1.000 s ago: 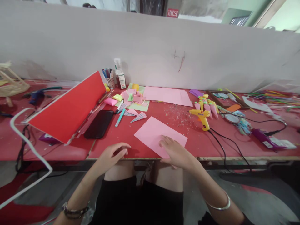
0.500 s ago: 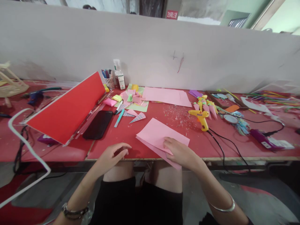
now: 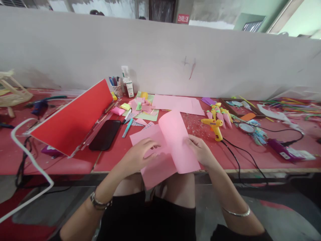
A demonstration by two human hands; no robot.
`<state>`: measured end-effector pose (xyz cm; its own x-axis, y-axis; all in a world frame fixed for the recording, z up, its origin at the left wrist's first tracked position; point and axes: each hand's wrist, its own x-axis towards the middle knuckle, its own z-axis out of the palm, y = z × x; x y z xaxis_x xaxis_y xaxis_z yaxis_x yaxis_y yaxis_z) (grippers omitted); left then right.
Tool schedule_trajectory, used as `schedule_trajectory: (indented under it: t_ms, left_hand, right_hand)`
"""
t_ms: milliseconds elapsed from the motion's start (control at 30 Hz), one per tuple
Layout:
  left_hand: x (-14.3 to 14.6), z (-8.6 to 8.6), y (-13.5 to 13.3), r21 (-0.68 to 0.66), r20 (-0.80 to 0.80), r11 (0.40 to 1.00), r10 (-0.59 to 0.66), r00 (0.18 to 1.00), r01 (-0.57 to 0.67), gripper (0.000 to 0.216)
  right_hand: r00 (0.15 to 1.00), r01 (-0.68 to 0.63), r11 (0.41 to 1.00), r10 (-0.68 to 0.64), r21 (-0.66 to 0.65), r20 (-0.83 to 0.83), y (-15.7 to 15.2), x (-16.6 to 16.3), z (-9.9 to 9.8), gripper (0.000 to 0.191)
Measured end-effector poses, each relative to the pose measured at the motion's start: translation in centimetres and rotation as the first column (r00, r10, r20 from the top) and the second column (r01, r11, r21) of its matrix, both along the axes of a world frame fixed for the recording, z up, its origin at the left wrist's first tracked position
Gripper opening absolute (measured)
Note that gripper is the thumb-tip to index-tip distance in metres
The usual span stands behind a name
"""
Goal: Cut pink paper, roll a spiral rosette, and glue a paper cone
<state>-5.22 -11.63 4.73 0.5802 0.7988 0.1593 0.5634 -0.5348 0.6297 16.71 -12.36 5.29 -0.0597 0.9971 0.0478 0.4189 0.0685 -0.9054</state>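
A sheet of pink paper (image 3: pixel 160 167) lies at the table's front edge, its near corner hanging over my lap. Its right part curls up and over in a loose bend. My right hand (image 3: pixel 198 147) pinches the raised right side between thumb and fingers. Over the left part of the sheet is my left hand (image 3: pixel 140 154), fingers apart and slightly bent, holding nothing; whether it touches the paper I cannot tell. Just beyond the sheet are checked paper pieces, a teal pen (image 3: pixel 127 128) and a heap of pink scraps (image 3: pixel 146 107).
A black phone (image 3: pixel 105 135) and a slanted red board (image 3: pixel 75 117) are on the left. To the right lie a yellow glue gun (image 3: pixel 215 128) with its cable, pink cones (image 3: pixel 220 117) and a purple power strip (image 3: pixel 283 149). Pink sheets (image 3: pixel 178 103) rest at the back, before a white partition (image 3: pixel 160 60).
The folded pink paper has been opened out and turned, its right side lifted by my right hand. My left hand has come right and up, over the sheet.
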Motion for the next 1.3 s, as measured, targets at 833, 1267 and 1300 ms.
schedule_trajectory:
  t_ms: [833, 1267, 1300]
  left_hand:
    - [5.2, -4.1, 7.7, 0.256, -0.55, 0.966, 0.171, 0.818, -0.03, 0.037]
    - [6.5, -4.2, 7.3, 0.28, -0.629, 0.956, 0.25, 0.736, -0.086, 0.042]
    - [6.6, -4.2, 7.2, 0.282, -0.635, 0.956, 0.254, 0.73, -0.087, 0.043]
  right_hand:
    - [0.861, 0.329, 0.944, -0.297, -0.007, 0.412, -2.6, 3.3, -4.2, 0.036]
    - [0.759, 0.342, 0.939, -0.299, 0.036, 0.578, -3.4, 3.1, -4.3, 0.035]
    - [0.756, 0.339, 0.94, -0.292, 0.031, 0.587, -3.4, 3.0, -4.3, 0.034]
